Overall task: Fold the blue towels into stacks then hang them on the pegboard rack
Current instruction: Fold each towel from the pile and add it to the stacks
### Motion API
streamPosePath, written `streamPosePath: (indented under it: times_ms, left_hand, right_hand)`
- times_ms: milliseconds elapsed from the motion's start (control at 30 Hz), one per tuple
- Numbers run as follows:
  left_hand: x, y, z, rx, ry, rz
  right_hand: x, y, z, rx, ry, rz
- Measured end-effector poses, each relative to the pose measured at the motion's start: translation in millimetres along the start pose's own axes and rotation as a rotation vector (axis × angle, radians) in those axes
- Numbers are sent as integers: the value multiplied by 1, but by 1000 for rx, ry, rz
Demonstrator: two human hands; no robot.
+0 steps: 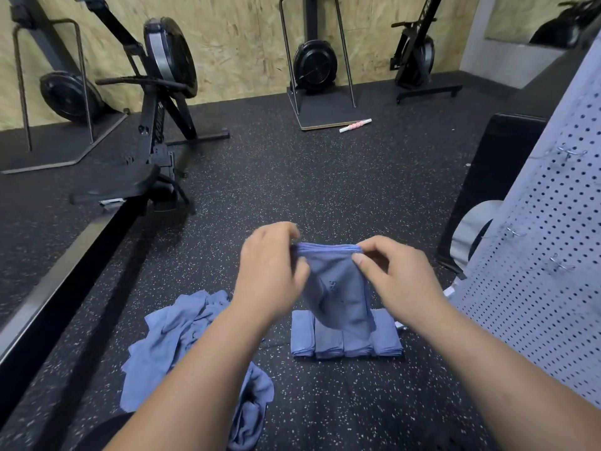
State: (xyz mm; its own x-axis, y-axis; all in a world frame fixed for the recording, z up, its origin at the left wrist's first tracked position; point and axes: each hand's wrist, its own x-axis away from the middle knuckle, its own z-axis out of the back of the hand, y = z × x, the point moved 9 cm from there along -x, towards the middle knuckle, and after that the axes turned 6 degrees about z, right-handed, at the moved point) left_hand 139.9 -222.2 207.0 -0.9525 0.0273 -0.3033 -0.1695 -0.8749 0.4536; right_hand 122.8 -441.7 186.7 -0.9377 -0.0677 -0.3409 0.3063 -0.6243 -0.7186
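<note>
**Step in hand: folding.** Your left hand (270, 271) and right hand (393, 275) each pinch one end of the top edge of a partly folded blue cloth towel (338, 288), with fingers and thumbs curled over the layered edge. The towel hangs in the air between the hands, above the speckled black rubber floor (292, 177).

Directly below it, a row of folded blue towels (302, 336) lies side by side on the floor, each touching the next. A loose heap of unfolded blue towels (175, 336) lies on the floor at the near left. The grey perforated pegboard rack (553, 255) stands at the right, and its metal hooks (569, 153) carry nothing.

**Progress, as judged:** folding is partly complete and hanging has not begun.

**Next move, as judged:**
1. Keep both pinched ends level so the layers do not slip.
2. Lower the towel beside or onto the row, with its edges aligned.
3. Avoid pushing the folded pieces out of line.
4. Release both hands only once the towel rests flat.
5. Reach to the near-left heap for the next piece.
</note>
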Motion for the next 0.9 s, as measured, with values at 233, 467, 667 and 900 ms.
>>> streamPosePath:
  times_ms: [233, 467, 667, 900]
  left_hand:
    - [8, 32, -17, 173, -152, -226]
    - [9, 33, 16, 241, 43, -278]
    - [4, 5, 45, 438, 210, -141]
    - [-4, -44, 64, 591, 338, 117]
  right_hand:
    - [4, -21, -16, -127, -43, 86]
    - [14, 27, -45, 89, -380, -92]
    - [18, 43, -49, 288, -471, -89]
    - [17, 54, -35, 430, -467, -106]
